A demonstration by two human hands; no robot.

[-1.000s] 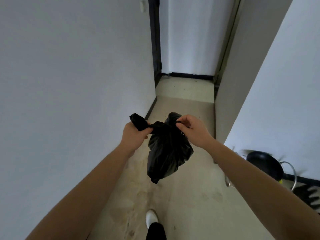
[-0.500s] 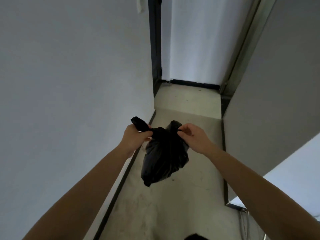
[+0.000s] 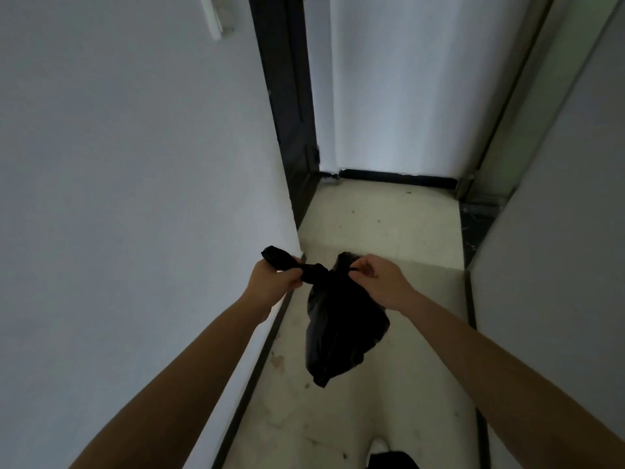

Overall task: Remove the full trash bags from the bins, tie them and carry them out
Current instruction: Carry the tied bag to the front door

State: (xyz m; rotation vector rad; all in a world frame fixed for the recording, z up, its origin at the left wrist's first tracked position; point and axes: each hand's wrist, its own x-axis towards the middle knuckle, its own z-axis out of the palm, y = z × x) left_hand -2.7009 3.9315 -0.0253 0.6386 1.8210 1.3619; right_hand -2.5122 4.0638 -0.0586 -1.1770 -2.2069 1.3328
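A small black trash bag (image 3: 341, 326) hangs in the air in front of me over the corridor floor, its neck twisted into a knot at the top. My left hand (image 3: 275, 282) is closed around one twisted end of the bag, which sticks out up and to the left of my fist. My right hand (image 3: 380, 282) pinches the other end at the knot between thumb and fingers. The bag's body dangles below both hands, tilted to the right.
I stand in a narrow corridor with a white wall (image 3: 135, 198) close on the left and a grey door panel (image 3: 558, 265) on the right. A dark door frame (image 3: 287, 113) and a white wall close the far end. My shoe (image 3: 380, 448) shows at the bottom.
I have walked forward along the corridor; the far doorway is nearer and the fan on the right is out of view. Both hands keep their hold on the bag's ends.
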